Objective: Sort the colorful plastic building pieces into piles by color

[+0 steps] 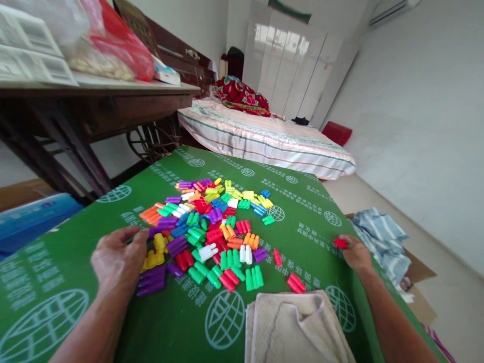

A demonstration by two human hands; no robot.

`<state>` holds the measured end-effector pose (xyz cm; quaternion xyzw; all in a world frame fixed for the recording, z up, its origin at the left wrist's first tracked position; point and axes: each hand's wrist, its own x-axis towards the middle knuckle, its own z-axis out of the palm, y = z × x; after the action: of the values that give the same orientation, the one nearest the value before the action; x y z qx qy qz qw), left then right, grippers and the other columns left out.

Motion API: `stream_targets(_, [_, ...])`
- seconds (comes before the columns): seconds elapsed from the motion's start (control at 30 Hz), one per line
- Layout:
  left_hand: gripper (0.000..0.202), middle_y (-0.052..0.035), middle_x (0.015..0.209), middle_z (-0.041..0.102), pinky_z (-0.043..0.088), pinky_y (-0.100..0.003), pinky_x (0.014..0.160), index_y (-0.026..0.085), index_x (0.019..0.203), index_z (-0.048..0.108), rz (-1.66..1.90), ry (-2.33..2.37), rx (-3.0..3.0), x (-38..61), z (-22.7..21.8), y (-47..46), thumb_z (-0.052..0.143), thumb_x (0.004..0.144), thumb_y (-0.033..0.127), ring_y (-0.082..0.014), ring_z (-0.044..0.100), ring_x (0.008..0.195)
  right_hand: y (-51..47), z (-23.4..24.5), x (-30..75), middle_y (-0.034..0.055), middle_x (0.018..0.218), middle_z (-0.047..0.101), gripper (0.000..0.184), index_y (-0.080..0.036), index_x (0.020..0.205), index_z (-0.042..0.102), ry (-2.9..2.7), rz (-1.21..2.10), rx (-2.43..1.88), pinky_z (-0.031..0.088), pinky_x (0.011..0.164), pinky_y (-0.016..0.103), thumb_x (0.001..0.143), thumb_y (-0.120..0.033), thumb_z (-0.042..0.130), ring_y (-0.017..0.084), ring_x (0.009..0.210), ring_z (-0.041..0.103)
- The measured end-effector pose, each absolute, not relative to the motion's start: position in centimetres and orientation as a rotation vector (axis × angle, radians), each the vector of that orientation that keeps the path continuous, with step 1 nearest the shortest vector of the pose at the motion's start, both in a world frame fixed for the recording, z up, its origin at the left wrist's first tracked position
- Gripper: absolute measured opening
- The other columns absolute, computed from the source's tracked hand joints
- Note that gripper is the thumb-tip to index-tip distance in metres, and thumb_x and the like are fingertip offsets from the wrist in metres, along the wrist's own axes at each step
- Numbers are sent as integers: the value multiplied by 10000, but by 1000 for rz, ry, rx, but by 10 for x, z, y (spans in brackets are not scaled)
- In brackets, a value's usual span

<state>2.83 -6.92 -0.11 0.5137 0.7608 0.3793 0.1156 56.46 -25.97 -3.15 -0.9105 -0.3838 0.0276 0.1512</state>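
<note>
A heap of small coloured plastic pieces [206, 232], purple, green, red, orange, yellow, blue and white, lies in the middle of a green printed table cover [306, 201]. My left hand [119, 257] rests on the cover at the heap's left edge, fingers curled and touching the purple and yellow pieces. My right hand [353, 252] is at the table's right edge, fingers pinched on a red piece [340, 243]. Two loose red pieces [296, 283] lie near the front, one more red piece [277, 257] beside the heap.
A folded beige towel [295, 327] lies on the near edge of the table. A dark wooden table [94, 106] with bags stands at the left, a bed [264, 136] behind. Striped cloth on a cardboard box [381, 242] sits right of the table.
</note>
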Motion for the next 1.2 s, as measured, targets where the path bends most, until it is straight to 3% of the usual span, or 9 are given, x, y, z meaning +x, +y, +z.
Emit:
stream_targets(0.13, [512, -89, 875, 669, 455, -311, 585, 140, 1006, 686, 1070, 2247, 1407, 33, 6, -73, 513, 676, 491, -216, 591, 684, -265, -32, 566, 98, 1212, 602, 492, -122, 1181, 553, -1045, 65, -2565, 427, 931, 307, 712, -61, 421, 209, 1114, 560])
stream_targets(0.3, [500, -68, 812, 677, 444, -284, 556, 143, 1007, 687, 1078, 2234, 1327, 37, 11, -76, 541, 649, 460, -201, 592, 660, -268, -23, 535, 151, 1202, 596, 411, -93, 1166, 565, -1042, 21, -2481, 421, 941, 341, 792, -206, 437, 248, 1103, 564])
stream_targets(0.4, [511, -76, 850, 689, 447, -281, 541, 136, 1015, 684, 1101, 2226, 1314, 38, 8, -74, 546, 642, 457, -201, 596, 660, -270, -12, 491, 100, 1065, 672, 341, -151, 1054, 633, -1217, 166, -2300, 457, 875, 295, 814, -322, 463, 211, 977, 622])
stream_targets(0.5, [509, -83, 905, 693, 457, -286, 555, 139, 1014, 685, 1100, 2232, 1322, 37, 5, -73, 549, 643, 460, -203, 601, 675, -274, 3, 438, 34, 884, 708, 315, -212, 999, 656, -1463, 468, -2169, 484, 699, 236, 810, -407, 496, 166, 766, 646])
stream_targets(0.57, [507, -81, 900, 694, 460, -288, 558, 140, 1009, 687, 1112, 2233, 1325, 36, 4, -73, 548, 643, 462, -202, 601, 670, -275, 15, 407, 13, 818, 697, 249, -237, 935, 663, -1645, 523, -2239, 458, 648, 230, 791, -395, 534, 159, 700, 625])
stream_targets(0.73, [512, -72, 832, 691, 452, -290, 549, 137, 1000, 690, 1113, 2222, 1335, 36, 7, -73, 547, 630, 462, -201, 589, 649, -271, 32, 372, 35, 884, 661, 136, -220, 824, 652, -2046, 350, -2426, 418, 690, 231, 777, -220, 525, 178, 825, 612])
stream_targets(0.97, [512, -69, 834, 691, 464, -313, 615, 148, 993, 698, 1042, 2265, 1303, 40, 14, -74, 529, 627, 463, -218, 599, 696, -276, 26, 426, 57, 1093, 641, 350, -214, 1162, 582, -1913, 65, -2458, 427, 846, 242, 836, -160, 467, 181, 1009, 573])
stream_targets(1.2, [517, -70, 828, 698, 461, -259, 535, 123, 1012, 682, 1144, 2183, 1421, 30, -9, -70, 535, 672, 483, -183, 610, 646, -298, 6, 506, 77, 1176, 618, 359, -224, 1175, 586, -1778, -149, -2782, 468, 837, 297, 851, -169, 442, 223, 1041, 572])
